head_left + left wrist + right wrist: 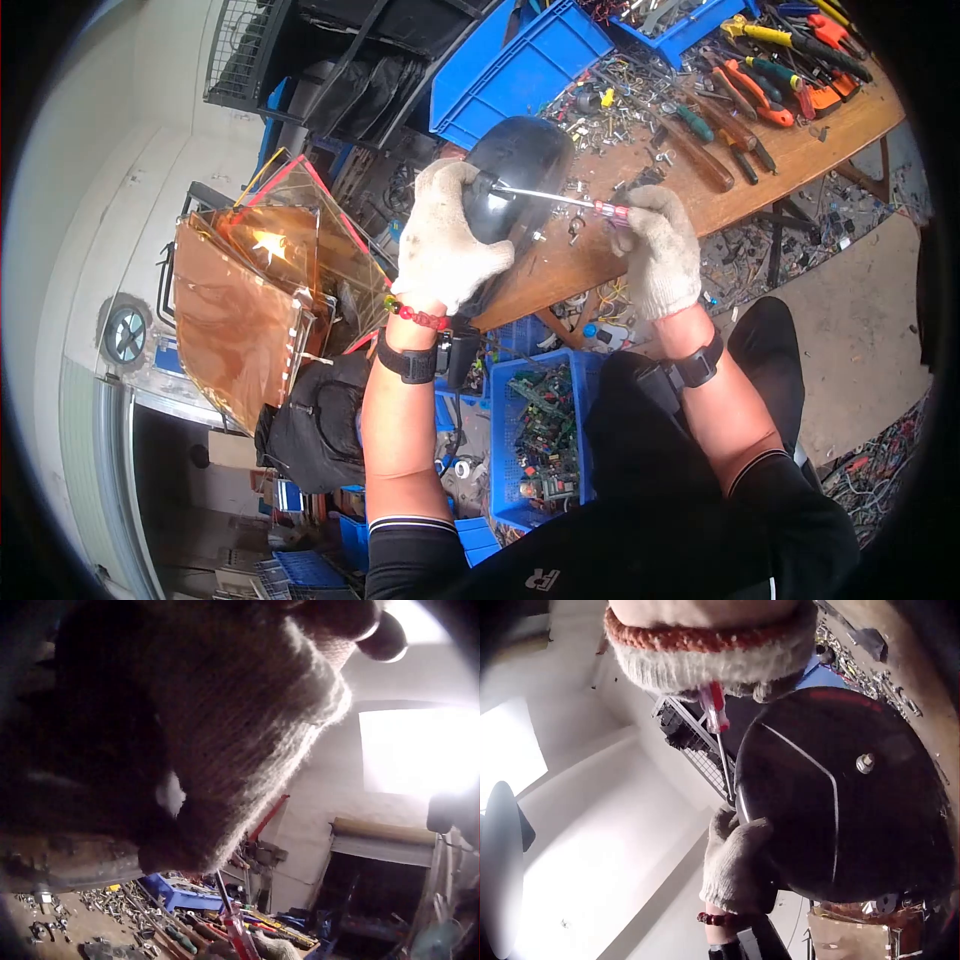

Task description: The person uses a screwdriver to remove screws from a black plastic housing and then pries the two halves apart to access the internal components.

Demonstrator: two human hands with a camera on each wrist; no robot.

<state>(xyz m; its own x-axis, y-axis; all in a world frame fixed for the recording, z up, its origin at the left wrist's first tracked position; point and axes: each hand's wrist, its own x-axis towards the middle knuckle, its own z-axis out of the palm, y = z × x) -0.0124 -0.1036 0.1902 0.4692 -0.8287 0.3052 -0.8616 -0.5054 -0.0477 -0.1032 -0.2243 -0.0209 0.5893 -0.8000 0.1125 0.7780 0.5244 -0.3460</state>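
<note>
The left hand [447, 240] is gripping the side of a black shell [522, 145], which is sitting at the left end of the desk [560, 266]. It is probably feeling stiff, slippery and light, so its edge is likely giving the best hold. The right hand [662, 245] is gripping a screwdriver [608, 210].

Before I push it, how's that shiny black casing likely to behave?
The black casing looks stiff, seeming to hold its shape in the left hand. Its glossy surface may be slippery. Its rounded edge suggests it could rock or roll.
</note>
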